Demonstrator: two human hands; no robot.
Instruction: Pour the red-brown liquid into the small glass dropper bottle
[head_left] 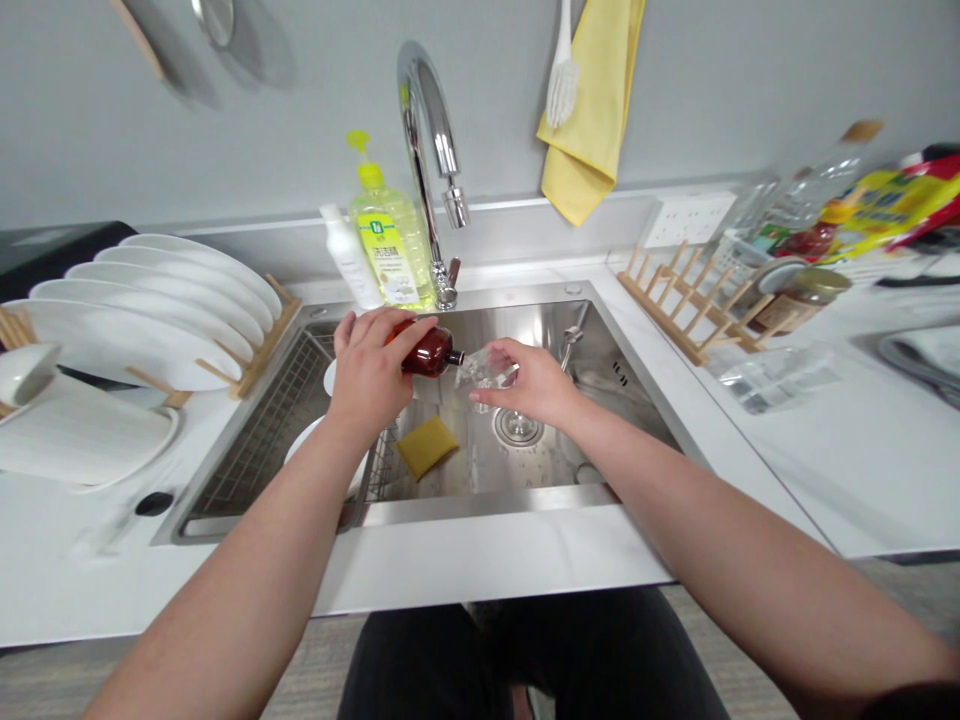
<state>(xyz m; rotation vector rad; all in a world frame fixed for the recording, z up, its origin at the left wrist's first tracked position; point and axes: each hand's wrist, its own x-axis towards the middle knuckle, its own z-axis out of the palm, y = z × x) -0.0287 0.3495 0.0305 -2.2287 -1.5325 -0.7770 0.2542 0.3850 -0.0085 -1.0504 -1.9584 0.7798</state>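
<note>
Here, the left hand (365,368) wraps a tilted brown bottle (431,352), its neck just beside a clear cup (486,370) curled in the right hand (529,382), both over the middle of the steel sink (487,508).

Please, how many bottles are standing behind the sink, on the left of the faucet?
2. A yellow-green pump bottle of dish soap stands beside the faucet, and a smaller white bottle stands just left of it. Another could be hidden behind them.
</note>
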